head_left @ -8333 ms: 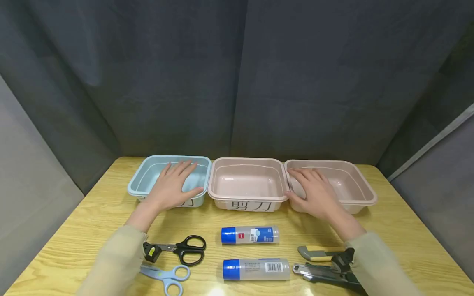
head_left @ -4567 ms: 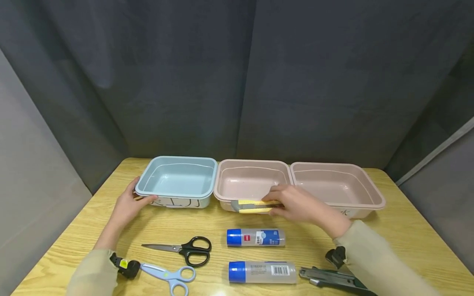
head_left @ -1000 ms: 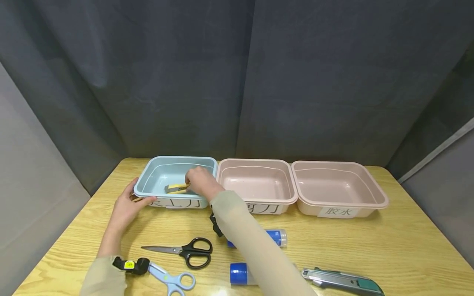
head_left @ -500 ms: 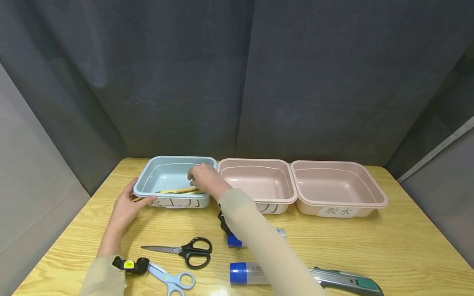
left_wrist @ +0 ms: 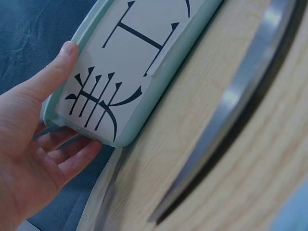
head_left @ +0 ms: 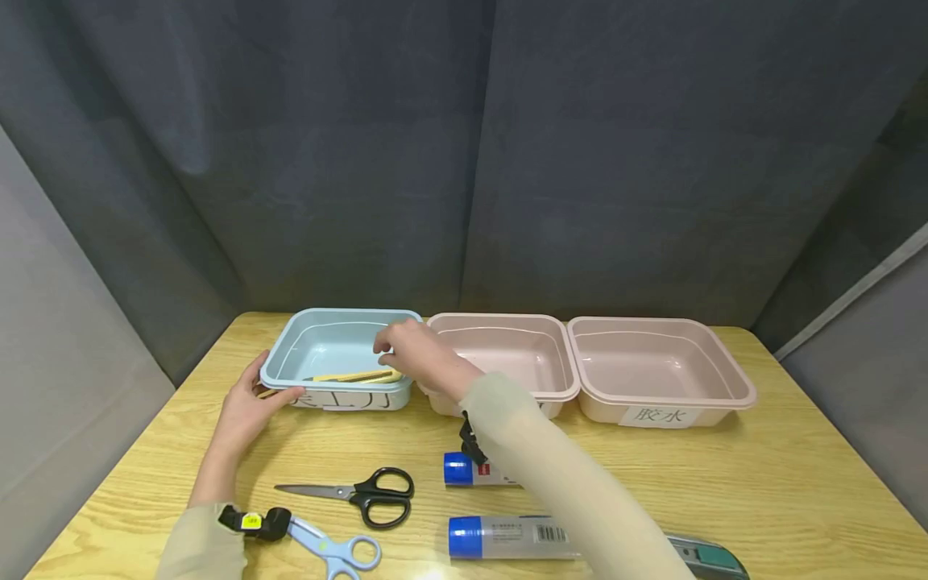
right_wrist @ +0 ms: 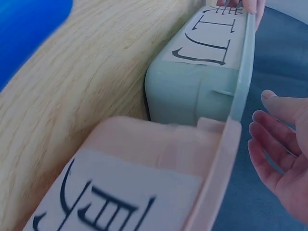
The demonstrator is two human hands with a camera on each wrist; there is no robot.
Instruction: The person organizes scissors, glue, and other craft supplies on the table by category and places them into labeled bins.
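My left hand (head_left: 242, 411) grips the left front corner of the light blue bin (head_left: 341, 334), its thumb along the rim and its fingers bent against the end wall, as the left wrist view shows. Inside the bin, along the near wall, lies a yellow and grey utility knife (head_left: 362, 376). Above the bin's right end hovers my right hand (head_left: 416, 350), loosely bent and holding nothing. In the right wrist view its fingers (right_wrist: 274, 132) are spread apart from the thumb, clear of the rim.
Two pink bins stand in line to the right, a middle one (head_left: 507, 320) and a right one (head_left: 660, 324). Nearer lie black scissors (head_left: 362, 491), blue scissors (head_left: 329, 549), two blue-capped glue bottles (head_left: 515, 537) and a green-ended utility knife (head_left: 706, 556), partly behind the right sleeve.
The right hand carried the yellow utility knife from the right into the blue bin and let go of it. It has since risen slightly rightward; the left hand has kept its grip on the bin.
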